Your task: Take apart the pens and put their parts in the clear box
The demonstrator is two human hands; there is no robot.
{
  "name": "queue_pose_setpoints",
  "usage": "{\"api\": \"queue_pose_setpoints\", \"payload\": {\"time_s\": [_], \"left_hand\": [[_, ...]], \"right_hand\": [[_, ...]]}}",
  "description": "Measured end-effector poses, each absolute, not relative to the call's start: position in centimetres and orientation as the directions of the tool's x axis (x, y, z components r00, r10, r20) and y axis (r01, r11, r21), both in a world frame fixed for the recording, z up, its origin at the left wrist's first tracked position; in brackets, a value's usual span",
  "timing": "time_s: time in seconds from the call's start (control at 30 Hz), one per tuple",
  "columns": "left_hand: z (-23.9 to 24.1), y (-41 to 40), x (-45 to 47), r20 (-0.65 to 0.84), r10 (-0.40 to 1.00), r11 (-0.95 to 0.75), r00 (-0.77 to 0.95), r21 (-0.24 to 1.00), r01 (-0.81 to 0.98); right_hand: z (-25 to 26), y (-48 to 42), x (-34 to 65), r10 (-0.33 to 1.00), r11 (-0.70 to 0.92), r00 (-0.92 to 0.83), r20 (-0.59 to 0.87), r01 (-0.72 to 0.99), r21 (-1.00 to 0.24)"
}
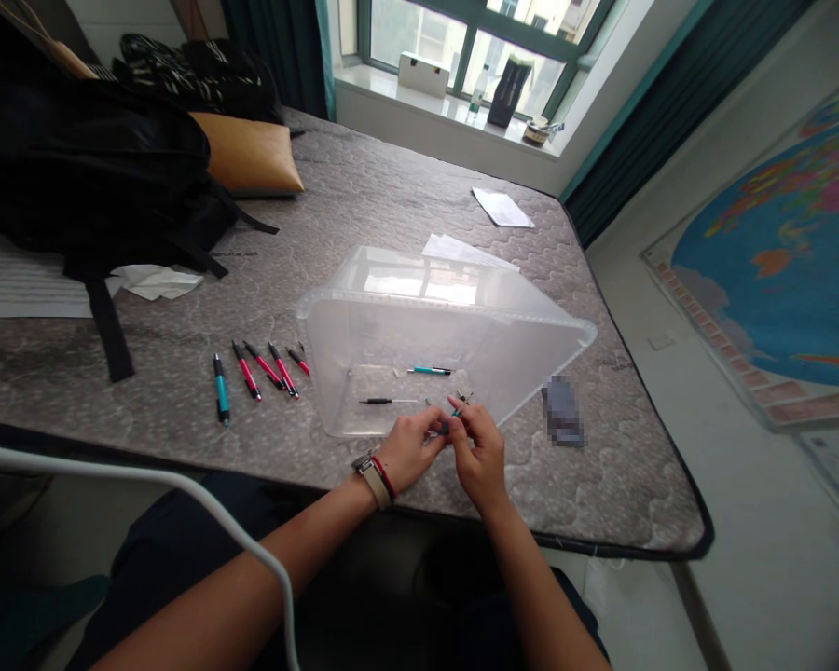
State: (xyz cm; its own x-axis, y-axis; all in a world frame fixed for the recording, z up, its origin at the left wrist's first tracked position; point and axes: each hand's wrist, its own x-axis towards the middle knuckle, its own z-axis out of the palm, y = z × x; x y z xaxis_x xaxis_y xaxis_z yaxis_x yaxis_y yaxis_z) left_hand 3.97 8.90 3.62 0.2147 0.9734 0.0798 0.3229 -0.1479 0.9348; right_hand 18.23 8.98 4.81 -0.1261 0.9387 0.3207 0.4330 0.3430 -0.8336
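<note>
Head view: I see both sets of fingers pinched narrow on a small teal pen piece [450, 426]. My left hand [409, 449] and right hand [481, 454] meet at the near edge of the clear bin [531, 321]. Inside lie a teal pen [430, 371] and a thin black refill [388, 401]. A row of pens [246, 371] lies on the mattress [364, 205], left of the bin.

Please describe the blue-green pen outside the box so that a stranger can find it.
On the grey mattress, left of the clear plastic box, lies a row of pens. The teal pen is the leftmost; its neighbours are all red.
</note>
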Motion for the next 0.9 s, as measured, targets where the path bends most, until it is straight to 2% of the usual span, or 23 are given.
{"api": "queue_pose_setpoints", "payload": {"time_s": [0.1, 0.2, 0.27, 0.33, 0.4, 0.5, 0.57, 0.7, 0.83, 0.9], "left_hand": [[4.4, 8.1, 4.5, 0.065, 0.975, -0.108, 0.212, 0.974, 0.199], [4.7, 7.6, 4.9, 0.026, 0.988, -0.045, 0.154, 0.991, 0.123], [4.4, 7.5, 5.1, -0.011, 0.994, -0.004, 0.112, 0.991, 0.132], [4.0, 7.6, 5.2, -0.034, 0.997, 0.022, 0.076, 0.988, 0.156], [3.7, 7.9, 5.2, -0.050, 0.998, 0.044, 0.029, 0.986, 0.161], [4.1, 8.2, 5.1, -0.053, 0.999, 0.054, -0.012, 0.991, 0.121], [4.7, 8.1, 4.9, -0.033, 0.999, 0.031, 0.017, 0.995, 0.090], [5.7, 7.8, 4.3, 0.007, 0.997, -0.012, 0.078, 0.998, 0.062], [5.8, 8.1, 4.0, 0.018, 0.998, -0.021, 0.055, 0.999, 0.048], [5.8, 8.3, 4.0, 0.011, 0.999, -0.013, 0.044, 0.999, 0.052]], "right_hand": [[4.3, 9.1, 18.7, 0.940, 0.342, -0.115, 0.322, 0.367, -0.865], [3.5, 9.7, 19.3, 0.960, 0.273, -0.019, 0.278, 0.263, -0.926], [2.8, 10.6, 19.7, 0.977, 0.187, 0.051, 0.208, 0.269, -0.945], [2.2, 11.9, 19.8, 0.986, 0.120, 0.068, 0.152, 0.348, -0.930], [1.8, 13.6, 19.5, 0.990, 0.117, 0.013, 0.138, 0.452, -0.884], [1.7, 16.4, 17.8, 0.960, 0.280, -0.193, 0.204, 0.595, -0.754], [1.9, 18.1, 16.0, 0.919, 0.386, -0.324, 0.223, 0.631, -0.673], [2.0, 20.4, 12.2, 0.849, 0.499, -0.508, 0.142, 0.686, -0.530], [1.9, 21.3, 10.8, 0.812, 0.537, -0.578, 0.081, 0.686, -0.491], [2.2, 21.5, 11.8, 0.848, 0.498, -0.513, 0.129, 0.692, -0.523]]}}
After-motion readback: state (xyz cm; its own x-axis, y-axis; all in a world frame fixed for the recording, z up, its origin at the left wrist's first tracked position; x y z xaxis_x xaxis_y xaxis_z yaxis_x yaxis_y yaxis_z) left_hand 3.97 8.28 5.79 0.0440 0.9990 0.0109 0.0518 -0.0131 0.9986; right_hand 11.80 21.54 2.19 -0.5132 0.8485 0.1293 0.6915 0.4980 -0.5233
